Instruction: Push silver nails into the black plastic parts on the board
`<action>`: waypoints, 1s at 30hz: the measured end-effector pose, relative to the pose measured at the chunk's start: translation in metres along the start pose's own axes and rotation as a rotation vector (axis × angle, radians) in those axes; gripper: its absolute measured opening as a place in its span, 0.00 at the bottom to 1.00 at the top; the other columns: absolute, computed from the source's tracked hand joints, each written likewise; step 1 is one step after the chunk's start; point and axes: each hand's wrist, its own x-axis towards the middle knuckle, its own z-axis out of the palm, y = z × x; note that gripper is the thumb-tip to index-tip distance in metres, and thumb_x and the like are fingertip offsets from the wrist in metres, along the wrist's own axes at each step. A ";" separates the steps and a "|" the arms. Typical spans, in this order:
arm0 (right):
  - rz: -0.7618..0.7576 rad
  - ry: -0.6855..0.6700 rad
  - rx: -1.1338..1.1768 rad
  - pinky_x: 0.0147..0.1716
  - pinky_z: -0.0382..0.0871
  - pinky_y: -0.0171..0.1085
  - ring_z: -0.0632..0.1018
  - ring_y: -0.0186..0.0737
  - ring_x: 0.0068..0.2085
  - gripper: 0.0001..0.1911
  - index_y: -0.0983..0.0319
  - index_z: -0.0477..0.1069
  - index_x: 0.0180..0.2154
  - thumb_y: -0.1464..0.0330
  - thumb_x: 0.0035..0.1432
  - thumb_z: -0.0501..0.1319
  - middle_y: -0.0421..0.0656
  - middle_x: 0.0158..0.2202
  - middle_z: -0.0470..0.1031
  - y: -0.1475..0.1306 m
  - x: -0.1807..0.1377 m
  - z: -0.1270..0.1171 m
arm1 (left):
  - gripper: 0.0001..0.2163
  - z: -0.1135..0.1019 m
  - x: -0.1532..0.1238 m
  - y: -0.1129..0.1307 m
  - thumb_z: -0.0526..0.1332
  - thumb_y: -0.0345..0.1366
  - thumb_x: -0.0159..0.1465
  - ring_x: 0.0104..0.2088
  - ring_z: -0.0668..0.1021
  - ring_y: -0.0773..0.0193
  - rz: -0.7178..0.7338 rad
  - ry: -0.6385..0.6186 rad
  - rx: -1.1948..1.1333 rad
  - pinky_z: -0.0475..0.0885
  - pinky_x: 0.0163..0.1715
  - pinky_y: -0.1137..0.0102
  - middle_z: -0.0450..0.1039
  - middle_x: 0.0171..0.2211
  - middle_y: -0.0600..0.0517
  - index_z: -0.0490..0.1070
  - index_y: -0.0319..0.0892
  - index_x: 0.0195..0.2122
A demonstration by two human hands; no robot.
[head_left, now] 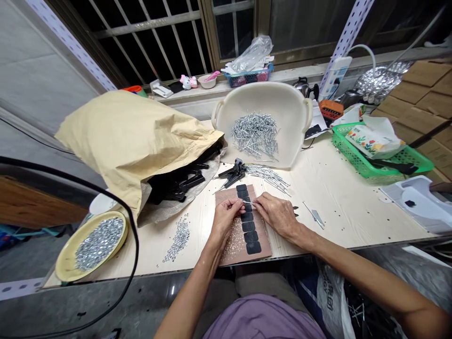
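Over a brown board (229,252) on the table, my left hand (226,219) and my right hand (277,212) meet, both closed in a pinch. A thin silver metal pin (249,203) spans the gap between their fingertips. Beneath it, a strip of black rounded squares (250,236) runs lengthwise along the board. Just beyond the board lie a loose bunch of metal pins (270,176) and a few black plastic clip-like pieces (234,174). Small shiny metal bits (177,240) are scattered left of my left hand.
A white basin (289,127) holding many pins leans at the back. Black parts spill from a tan sack (130,136) at left, near a yellow bowl (65,261) of shiny bits. A green basket (381,170) stands right. A black cable (136,245) crosses the left foreground.
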 end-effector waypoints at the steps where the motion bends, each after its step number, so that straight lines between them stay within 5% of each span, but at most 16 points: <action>1: -0.006 0.001 -0.006 0.27 0.54 0.34 0.73 0.34 0.33 0.13 0.59 0.71 0.39 0.64 0.66 0.48 0.41 0.37 0.73 0.000 0.000 0.000 | 0.13 -0.001 0.000 0.000 0.71 0.38 0.47 0.24 0.74 0.72 -0.005 -0.008 -0.016 0.71 0.29 0.76 0.74 0.25 0.52 0.74 0.35 0.29; 16: -0.130 0.099 -0.181 0.30 0.51 0.38 0.69 0.37 0.32 0.15 0.60 0.70 0.34 0.67 0.67 0.46 0.42 0.32 0.72 -0.006 -0.002 -0.002 | 0.16 -0.005 -0.002 0.002 0.72 0.36 0.46 0.22 0.75 0.75 -0.116 -0.068 -0.128 0.75 0.27 0.80 0.76 0.27 0.51 0.75 0.34 0.35; 30: -0.095 0.106 -0.102 0.31 0.53 0.35 0.70 0.34 0.31 0.16 0.60 0.71 0.35 0.66 0.67 0.46 0.41 0.33 0.73 -0.008 -0.005 0.001 | 0.16 -0.008 -0.002 -0.002 0.74 0.33 0.43 0.23 0.77 0.72 -0.152 -0.058 -0.210 0.76 0.28 0.79 0.76 0.25 0.51 0.73 0.34 0.32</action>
